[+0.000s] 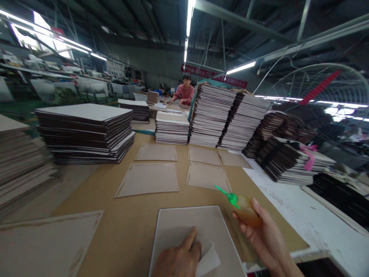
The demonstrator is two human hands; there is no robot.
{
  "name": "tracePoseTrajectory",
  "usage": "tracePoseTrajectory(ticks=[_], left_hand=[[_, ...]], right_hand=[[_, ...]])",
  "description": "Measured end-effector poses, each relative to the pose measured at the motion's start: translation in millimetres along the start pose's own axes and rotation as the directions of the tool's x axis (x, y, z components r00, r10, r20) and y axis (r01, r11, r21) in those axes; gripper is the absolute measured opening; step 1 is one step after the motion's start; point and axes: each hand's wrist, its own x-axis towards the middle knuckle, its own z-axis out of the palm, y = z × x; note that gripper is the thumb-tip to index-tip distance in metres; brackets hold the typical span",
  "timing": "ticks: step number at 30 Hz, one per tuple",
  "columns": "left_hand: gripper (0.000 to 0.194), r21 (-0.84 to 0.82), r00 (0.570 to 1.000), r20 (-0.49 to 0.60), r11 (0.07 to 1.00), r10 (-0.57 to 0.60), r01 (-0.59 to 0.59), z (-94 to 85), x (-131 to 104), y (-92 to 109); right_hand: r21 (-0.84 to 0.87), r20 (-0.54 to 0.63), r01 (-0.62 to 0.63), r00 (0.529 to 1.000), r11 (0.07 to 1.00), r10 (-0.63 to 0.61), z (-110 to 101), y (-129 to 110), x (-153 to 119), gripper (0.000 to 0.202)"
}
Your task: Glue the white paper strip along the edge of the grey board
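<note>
Our left hand (178, 259) lies knuckles up at 6 o'clock, fingers curled together with the forefinger stretched out, pressing on the grey board (187, 227) nearest us beside a small white slip (208, 261). Our right hand (263, 234) comes in from 5 o'clock, palm turned inward, fingers wrapped tight round a glue bottle (245, 209) whose green nozzle points toward 10 o'clock above the board's far right corner. The board's near edge runs out of view. Beyond it bare brown tabletop (127, 215) stays open up to more flat boards (148, 179) at 12 o'clock. Tall stacks (86, 132) close the table from 9 to 2 o'clock.
</note>
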Motion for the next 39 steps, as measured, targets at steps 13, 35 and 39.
tracePoseTrajectory(ticks=[13,35,39], left_hand=[[0.055,-0.062,0.997,0.063,0.997,-0.048,0.052,0.5,2.4,2.1],[0.052,-0.117,0.992,-0.126,0.992,0.025,-0.039,15.9,-2.5,-4.2],[0.05,-0.112,0.986,-0.16,0.992,0.034,-0.052,17.9,-3.1,-5.2]], right_hand=[[-0.134,0.005,0.042,0.999,0.99,-0.042,0.9,-2.8,0.4,0.056],[-0.877,0.371,0.423,0.897,0.227,-0.24,58.6,-18.8,-0.2,0.047],[-0.841,0.483,0.515,0.853,0.166,-0.197,77.4,-11.4,-1.0,0.035]])
